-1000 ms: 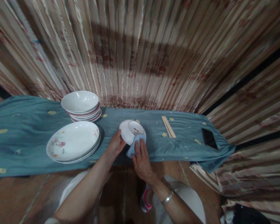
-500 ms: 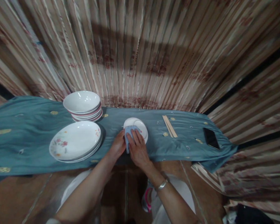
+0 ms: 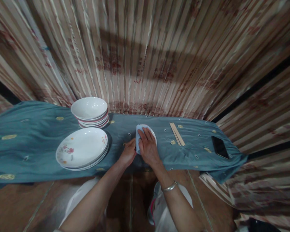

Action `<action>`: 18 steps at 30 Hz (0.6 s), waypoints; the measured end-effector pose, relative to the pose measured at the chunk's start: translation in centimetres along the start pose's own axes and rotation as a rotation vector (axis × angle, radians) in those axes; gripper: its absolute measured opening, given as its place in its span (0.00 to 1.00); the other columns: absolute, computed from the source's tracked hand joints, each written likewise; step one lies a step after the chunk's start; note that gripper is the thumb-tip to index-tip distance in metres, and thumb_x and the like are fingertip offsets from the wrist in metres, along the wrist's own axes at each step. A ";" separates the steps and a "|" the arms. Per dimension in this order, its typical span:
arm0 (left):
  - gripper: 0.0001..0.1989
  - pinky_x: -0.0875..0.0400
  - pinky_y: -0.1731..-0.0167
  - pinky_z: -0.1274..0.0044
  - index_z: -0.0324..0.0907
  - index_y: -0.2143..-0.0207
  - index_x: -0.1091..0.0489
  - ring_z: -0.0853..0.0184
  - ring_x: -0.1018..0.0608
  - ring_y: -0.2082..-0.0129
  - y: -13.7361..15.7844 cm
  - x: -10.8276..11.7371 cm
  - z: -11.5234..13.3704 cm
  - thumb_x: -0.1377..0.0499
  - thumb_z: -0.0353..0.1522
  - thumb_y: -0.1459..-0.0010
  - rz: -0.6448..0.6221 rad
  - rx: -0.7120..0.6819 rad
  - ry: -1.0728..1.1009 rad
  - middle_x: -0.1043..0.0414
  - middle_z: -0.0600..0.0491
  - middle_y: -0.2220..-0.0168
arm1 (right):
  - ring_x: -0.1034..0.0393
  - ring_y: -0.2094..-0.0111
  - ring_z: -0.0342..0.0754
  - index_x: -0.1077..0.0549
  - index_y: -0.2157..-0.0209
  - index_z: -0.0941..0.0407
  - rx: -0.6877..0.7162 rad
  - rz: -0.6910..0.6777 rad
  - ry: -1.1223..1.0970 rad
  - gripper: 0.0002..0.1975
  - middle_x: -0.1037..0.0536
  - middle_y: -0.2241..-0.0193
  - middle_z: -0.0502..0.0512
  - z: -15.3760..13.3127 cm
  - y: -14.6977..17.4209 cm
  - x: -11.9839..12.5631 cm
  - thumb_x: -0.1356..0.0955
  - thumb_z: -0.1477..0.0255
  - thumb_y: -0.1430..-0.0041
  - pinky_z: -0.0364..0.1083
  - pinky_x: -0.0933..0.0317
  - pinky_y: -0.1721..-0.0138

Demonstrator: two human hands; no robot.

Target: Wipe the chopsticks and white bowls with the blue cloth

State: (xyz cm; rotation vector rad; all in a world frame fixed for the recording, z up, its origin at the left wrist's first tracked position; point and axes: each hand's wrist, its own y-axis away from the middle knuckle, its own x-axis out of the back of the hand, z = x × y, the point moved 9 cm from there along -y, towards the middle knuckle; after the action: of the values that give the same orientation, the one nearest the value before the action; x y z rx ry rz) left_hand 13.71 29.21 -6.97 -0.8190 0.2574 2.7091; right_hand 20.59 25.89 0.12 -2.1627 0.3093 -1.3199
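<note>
A small white plate [image 3: 152, 130] is near the middle of the table, mostly covered by a folded light blue cloth [image 3: 138, 129] and my fingers. My right hand [image 3: 148, 146] presses the cloth onto the plate's face, fingers laid close together over it. At the left edge of the plate, my left hand [image 3: 129, 152] grips the rim; some of its fingers are hidden.
To the left stand a stack of oval plates with flower prints [image 3: 83, 148] and, behind it, a stack of white bowls [image 3: 89, 108]. Wooden chopsticks [image 3: 177, 134] and a black phone [image 3: 219, 147] lie right on the blue-green tablecloth [image 3: 36, 129]. A striped curtain [image 3: 135, 64] hangs behind.
My right hand and the blue cloth have slid toward the plate's far edge, covering more of it. My left hand keeps its hold on the rim. The whole view has shifted slightly.
</note>
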 end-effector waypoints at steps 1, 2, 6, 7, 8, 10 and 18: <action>0.15 0.31 0.60 0.73 0.39 0.66 0.26 0.61 0.24 0.60 0.1 -0.2 -0.1 0.37 0.41 0.53 -0.002 0.014 -0.007 0.24 0.49 0.64 | 0.52 0.36 0.52 0.38 0.42 0.61 -0.004 0.002 -0.018 0.22 0.39 0.40 0.64 0.3 -0.3 0.1 0.45 0.72 0.35 0.58 0.51 0.38; 0.16 0.31 0.62 0.73 0.39 0.67 0.26 0.62 0.24 0.62 0.3 -0.3 -0.3 0.36 0.41 0.53 -0.006 0.031 -0.012 0.24 0.49 0.66 | 0.50 0.37 0.52 0.37 0.42 0.61 -0.011 0.001 -0.036 0.22 0.38 0.41 0.64 0.7 -0.7 0.2 0.45 0.72 0.35 0.58 0.50 0.38; 0.19 0.30 0.62 0.71 0.38 0.69 0.27 0.62 0.22 0.66 0.5 -0.6 -1.5 0.34 0.44 0.56 -0.013 0.090 -0.006 0.24 0.49 0.71 | 0.43 0.40 0.52 0.34 0.45 0.63 -0.069 -0.035 -0.101 0.21 0.33 0.44 0.66 3.0 -2.2 -0.2 0.45 0.71 0.35 0.57 0.48 0.39; 0.20 0.30 0.61 0.70 0.37 0.69 0.27 0.62 0.22 0.66 0.5 -0.6 -1.7 0.34 0.45 0.58 -0.008 0.096 -0.001 0.24 0.49 0.71 | 0.41 0.41 0.52 0.33 0.46 0.62 -0.089 -0.052 -0.123 0.21 0.32 0.45 0.66 3.8 -2.6 -0.5 0.45 0.71 0.35 0.56 0.47 0.40; 0.21 0.30 0.60 0.69 0.37 0.69 0.27 0.61 0.22 0.66 0.5 -0.5 -1.9 0.33 0.45 0.59 0.000 0.100 0.002 0.24 0.49 0.72 | 0.40 0.42 0.51 0.32 0.47 0.61 -0.116 -0.072 -0.149 0.21 0.30 0.46 0.65 4.5 -3.0 -0.8 0.45 0.71 0.35 0.55 0.47 0.40; 0.23 0.30 0.59 0.67 0.36 0.69 0.27 0.60 0.22 0.66 0.5 -0.3 -2.1 0.33 0.46 0.60 0.018 0.105 0.002 0.23 0.48 0.71 | 0.37 0.44 0.49 0.32 0.47 0.59 -0.173 -0.122 -0.199 0.20 0.29 0.47 0.62 6.0 -3.7 -1.5 0.45 0.72 0.35 0.52 0.45 0.41; 0.22 0.30 0.56 0.65 0.35 0.69 0.26 0.58 0.21 0.64 0.5 0.4 -1.8 0.32 0.44 0.60 0.071 0.108 0.012 0.22 0.46 0.71 | 0.31 0.48 0.48 0.31 0.48 0.55 -0.376 -0.280 -0.083 0.19 0.25 0.50 0.56 11.1 -2.8 -3.6 0.46 0.72 0.34 0.48 0.40 0.47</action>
State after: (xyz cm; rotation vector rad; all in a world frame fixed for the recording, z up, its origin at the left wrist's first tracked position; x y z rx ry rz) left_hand 14.10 28.37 -8.65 -0.8097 0.4387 2.7290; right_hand 28.22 33.78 -4.73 -2.6474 0.2421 -1.4053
